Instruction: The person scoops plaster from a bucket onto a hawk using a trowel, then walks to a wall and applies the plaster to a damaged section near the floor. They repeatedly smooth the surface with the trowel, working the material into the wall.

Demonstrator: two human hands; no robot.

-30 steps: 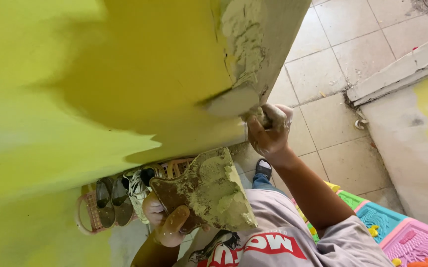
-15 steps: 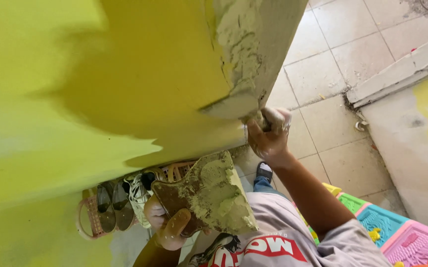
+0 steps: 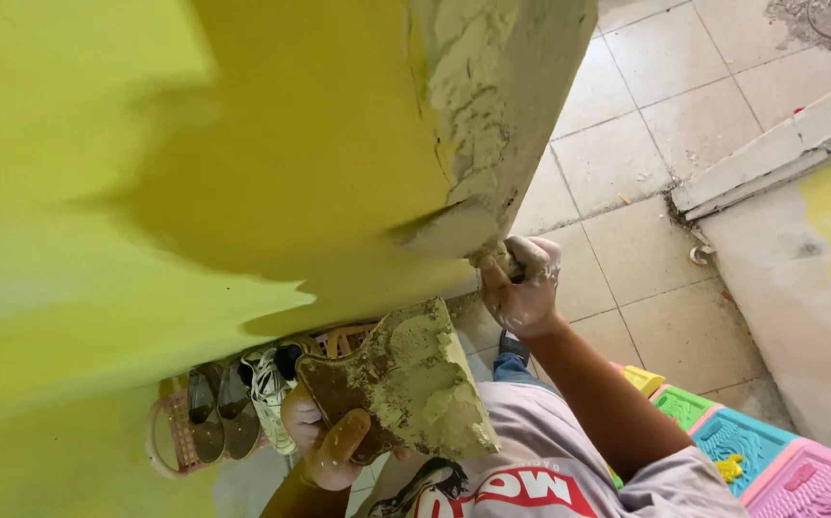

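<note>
- Two hands work: right hand [image 3: 523,288] has fingers gripping a trowel [image 3: 459,235] pressed against the wall corner [image 3: 492,105].
- Left hand [image 3: 324,446] clutches a plaster-loaded board [image 3: 415,384].
- Corner looks partly coated; much plaster remains unused.

A board [image 3: 415,384] heaped with plaster sits below the wall [image 3: 243,144], shoes [image 3: 233,403] to its left, mats [image 3: 751,451] right.

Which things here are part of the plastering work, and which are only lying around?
In use:
- trowel in right hand, against the wall corner
- plaster board in left hand

Lying about:
- shoes in pink basket
- coloured play mats
- floor tiles
</note>
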